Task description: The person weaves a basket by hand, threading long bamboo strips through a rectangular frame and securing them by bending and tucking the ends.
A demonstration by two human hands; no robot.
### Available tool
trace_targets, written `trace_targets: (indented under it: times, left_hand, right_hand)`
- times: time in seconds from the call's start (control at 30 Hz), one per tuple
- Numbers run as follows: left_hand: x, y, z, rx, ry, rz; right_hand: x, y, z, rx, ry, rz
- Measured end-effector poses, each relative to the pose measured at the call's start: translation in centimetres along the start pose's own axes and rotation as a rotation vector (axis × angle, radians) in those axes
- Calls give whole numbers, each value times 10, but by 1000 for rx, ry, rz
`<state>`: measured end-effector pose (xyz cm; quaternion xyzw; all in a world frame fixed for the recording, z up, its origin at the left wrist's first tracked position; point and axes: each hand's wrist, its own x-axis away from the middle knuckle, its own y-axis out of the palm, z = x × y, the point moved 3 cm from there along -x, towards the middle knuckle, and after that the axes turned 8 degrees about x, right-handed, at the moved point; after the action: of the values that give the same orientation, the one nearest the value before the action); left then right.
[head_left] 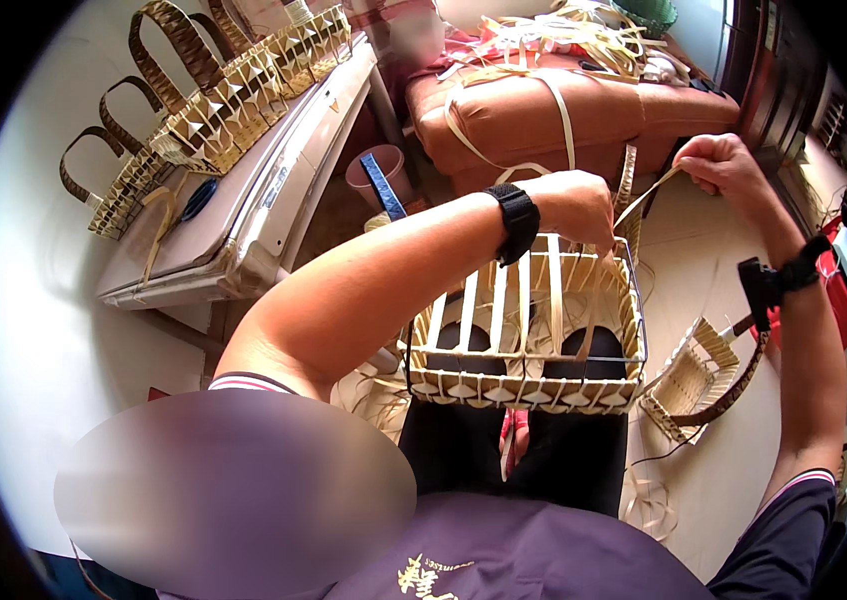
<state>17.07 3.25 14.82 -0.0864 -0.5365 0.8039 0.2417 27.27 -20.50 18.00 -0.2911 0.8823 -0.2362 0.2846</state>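
A rectangular basket (pixel 503 392) of pale woven strips on a dark wire frame rests across my thighs. Several parallel strips span its open face, and my dark-clad knees show between them. My left hand (pixel 578 208) is bent over the basket's far right corner, its fingers closed at the rim; the back of the hand hides part of the grip. Raised to the right and apart from the basket, my right hand (pixel 725 168) pinches the end of a pale flat weaving strip (pixel 649 194). That strip runs taut down to the corner beside my left hand.
Finished handled baskets (pixel 218 120) line a table (pixel 273 190) at the far left, with dark scissors (pixel 200 198) nearby. Loose strips (pixel 563 42) heap on an orange padded seat (pixel 533 110). A small basket (pixel 693 380) lies on the floor at right. A pink bin (pixel 379 168) stands behind my left forearm.
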Motion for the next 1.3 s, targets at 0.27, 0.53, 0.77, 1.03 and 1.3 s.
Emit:
trace_targets:
  times: [0.27, 0.53, 0.77, 1.03, 1.3]
  left_hand:
    - [-32, 24, -58, 274, -73, -37]
    - [-35, 48, -73, 293, 52, 197]
    - [-39, 61, -82, 376, 73, 153]
    - [-36, 69, -74, 224, 174, 275]
    - [-49, 75, -75, 227, 96, 186]
  right_hand:
    - [-67, 75, 67, 336, 159, -7]
    - [-93, 118, 102, 484, 128, -222]
    - [-98, 139, 117, 635, 105, -426]
    - [-97, 148, 123, 687, 72, -359]
    - [-82, 135, 101, 524, -35, -111]
